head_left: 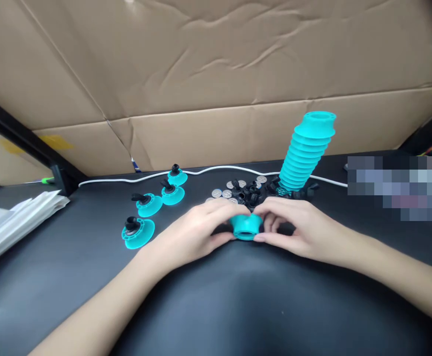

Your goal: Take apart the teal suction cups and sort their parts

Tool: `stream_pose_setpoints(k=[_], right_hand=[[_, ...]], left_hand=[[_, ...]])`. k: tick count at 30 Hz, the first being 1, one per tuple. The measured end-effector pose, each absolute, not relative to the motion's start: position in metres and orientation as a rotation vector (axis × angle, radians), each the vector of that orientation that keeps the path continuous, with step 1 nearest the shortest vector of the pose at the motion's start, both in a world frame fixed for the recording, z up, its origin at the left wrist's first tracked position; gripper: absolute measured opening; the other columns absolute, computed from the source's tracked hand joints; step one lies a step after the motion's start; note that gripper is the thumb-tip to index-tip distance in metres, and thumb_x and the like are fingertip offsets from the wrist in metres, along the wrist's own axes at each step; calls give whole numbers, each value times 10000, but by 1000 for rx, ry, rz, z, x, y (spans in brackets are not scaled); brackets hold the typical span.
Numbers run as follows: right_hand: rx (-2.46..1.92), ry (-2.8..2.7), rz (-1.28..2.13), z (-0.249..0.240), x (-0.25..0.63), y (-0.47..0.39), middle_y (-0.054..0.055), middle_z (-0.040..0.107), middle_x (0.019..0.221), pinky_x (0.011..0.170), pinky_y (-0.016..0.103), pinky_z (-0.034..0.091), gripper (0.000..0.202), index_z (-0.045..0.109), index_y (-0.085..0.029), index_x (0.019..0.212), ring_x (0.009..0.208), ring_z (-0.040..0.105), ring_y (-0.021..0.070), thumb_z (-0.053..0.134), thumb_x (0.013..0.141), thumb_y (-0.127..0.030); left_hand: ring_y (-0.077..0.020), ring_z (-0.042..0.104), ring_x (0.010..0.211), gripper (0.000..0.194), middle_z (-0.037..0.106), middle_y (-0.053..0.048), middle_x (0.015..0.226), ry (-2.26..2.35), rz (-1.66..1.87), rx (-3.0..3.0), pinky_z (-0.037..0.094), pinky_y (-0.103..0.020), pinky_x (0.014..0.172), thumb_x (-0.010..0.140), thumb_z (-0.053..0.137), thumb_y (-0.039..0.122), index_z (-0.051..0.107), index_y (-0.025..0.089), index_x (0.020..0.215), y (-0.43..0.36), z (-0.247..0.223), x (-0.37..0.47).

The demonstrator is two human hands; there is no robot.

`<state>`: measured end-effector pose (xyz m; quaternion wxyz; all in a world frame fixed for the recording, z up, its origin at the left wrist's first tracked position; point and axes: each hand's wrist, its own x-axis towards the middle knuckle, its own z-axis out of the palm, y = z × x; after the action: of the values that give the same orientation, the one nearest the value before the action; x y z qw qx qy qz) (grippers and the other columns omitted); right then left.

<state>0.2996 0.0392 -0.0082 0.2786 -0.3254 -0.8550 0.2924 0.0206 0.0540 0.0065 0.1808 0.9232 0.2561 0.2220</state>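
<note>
Between my two hands, low over the black table, is a turquoise flared plastic cup [246,227] with a ringed opening facing me. My left hand [204,225] pinches its left side between thumb and fingers. From the right, my right hand [290,225] grips the other side in the same way. Just beyond lie black plastic fittings [252,194] in a heap, with several round silver discs [216,193] around them. A tall leaning stack of turquoise cups [307,151] rises behind my right hand.
Several turquoise cups with black fittings in them, one nearest me [138,233], stand to the left. A white cable [156,176] runs along the back before a cardboard wall [216,133]. White packets [19,222] lie far left, beside a black frame post [62,178].
</note>
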Motion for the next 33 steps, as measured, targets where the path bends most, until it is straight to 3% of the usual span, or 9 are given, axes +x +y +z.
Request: stream_pose_setpoints(k=[3, 6, 16, 21, 33], right_hand=[[-726, -2424, 683, -9, 303, 42, 83, 673, 1104, 820, 303, 616, 163, 699, -202, 1187, 907, 700, 171, 640, 1048, -263], [-638, -2533, 538, -11, 307, 44, 99, 653, 1186, 872, 303, 602, 234, 725, -228, 1248, 983, 690, 178, 570, 1073, -214], [-615, -2644, 440, -14, 311, 43, 93, 630, 1176, 768, 271, 557, 289, 714, -241, 1309, 890, 663, 155, 510, 1104, -247], [-644, -2674, 443, -12, 307, 41, 88, 627, 1190, 764, 260, 548, 278, 706, -233, 1288, 880, 643, 152, 508, 1094, -212], [-702, -2687, 505, -11, 304, 36, 97, 605, 1205, 769, 292, 564, 265, 675, -230, 1286, 880, 640, 170, 505, 1084, -210]], left_hand=[[-205, 678, 1074, 316, 717, -62, 1183, 735, 559, 2579, 569, -337, 948, 996, 721, 195, 643, 213, 1302, 54, 9, 21], [-220, 677, 1061, 178, 726, -74, 1148, 631, 539, 2631, 559, -353, 953, 1013, 713, 252, 759, 232, 1183, 55, 10, 21], [-216, 653, 1028, 211, 656, -106, 1169, 642, 510, 2739, 563, -348, 894, 1047, 653, 258, 816, 270, 1180, 51, 10, 25], [-184, 652, 913, 244, 629, -98, 1146, 712, 436, 2714, 559, -302, 802, 1055, 627, 246, 798, 258, 1228, 46, 12, 27], [-195, 655, 922, 268, 620, -102, 1200, 742, 384, 2715, 578, -312, 832, 1032, 618, 191, 785, 247, 1235, 40, 13, 28]])
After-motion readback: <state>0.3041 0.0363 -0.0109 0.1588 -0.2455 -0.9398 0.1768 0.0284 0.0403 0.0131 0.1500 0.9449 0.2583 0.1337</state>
